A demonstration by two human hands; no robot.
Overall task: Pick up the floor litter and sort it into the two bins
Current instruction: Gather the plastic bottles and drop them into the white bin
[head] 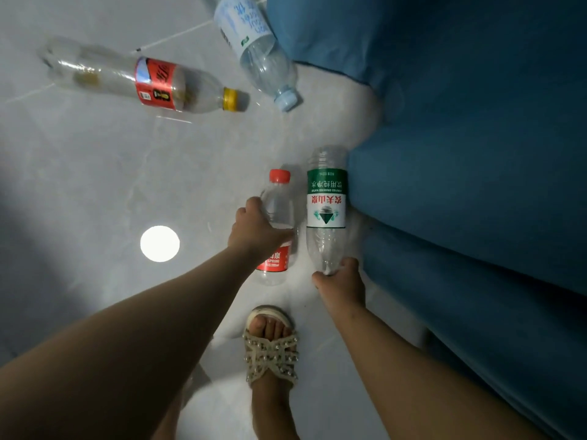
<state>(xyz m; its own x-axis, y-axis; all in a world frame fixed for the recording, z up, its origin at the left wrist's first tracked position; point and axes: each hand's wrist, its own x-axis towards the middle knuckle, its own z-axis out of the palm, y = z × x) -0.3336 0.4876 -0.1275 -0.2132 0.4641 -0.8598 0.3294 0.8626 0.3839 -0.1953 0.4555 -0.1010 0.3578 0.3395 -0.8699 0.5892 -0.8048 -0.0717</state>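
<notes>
A small clear bottle with a red cap (pixel 279 198) and red label lies low on the grey floor, and my left hand (pixel 254 230) grips its middle from the left. To its right, a taller clear bottle with a green and white label (pixel 326 198) points away from me; my right hand (pixel 341 282) holds its near end. Further off lie a long clear bottle with a red label and yellow cap (pixel 149 81) and a clear bottle with a pale blue cap and label (pixel 254 46). No bin is in view.
Blue fabric furniture (pixel 460 138) fills the right side, close beside the green-label bottle. My sandalled foot (pixel 271 347) stands just below the two hands. A bright round light reflection (pixel 159 243) shows on the glossy floor tiles to the left.
</notes>
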